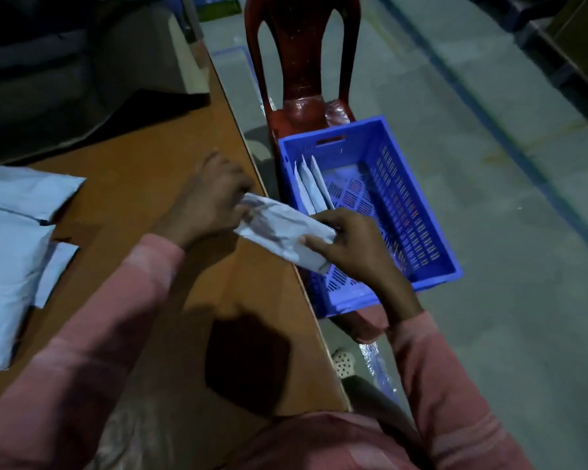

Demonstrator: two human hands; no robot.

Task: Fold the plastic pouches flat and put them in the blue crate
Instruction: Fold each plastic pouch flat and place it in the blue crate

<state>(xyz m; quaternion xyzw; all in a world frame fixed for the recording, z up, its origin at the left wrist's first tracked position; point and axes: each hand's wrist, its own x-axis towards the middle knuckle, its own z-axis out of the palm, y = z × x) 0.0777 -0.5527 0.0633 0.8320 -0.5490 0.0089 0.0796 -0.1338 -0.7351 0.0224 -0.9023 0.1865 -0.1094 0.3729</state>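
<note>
While gripped at both ends, the folded pouch (279,228) lies across the right edge of the bench (150,184), partly over the wood and partly over the near left corner of the blue crate (431,225). Left hand (211,201): fingers curled round the pouch's far end, above the bench edge. Right hand (350,245): thumb and fingers pinching the near end, over the crate's left wall. Crate sits on a red chair (301,62), just beside the bench edge. Three folded pouches (311,188) stand on edge against its left wall; slotted floor shows to their right. Unfolded pouches (11,239) lie at the bench's left edge, well apart from both hands, with wood showing between.
</note>
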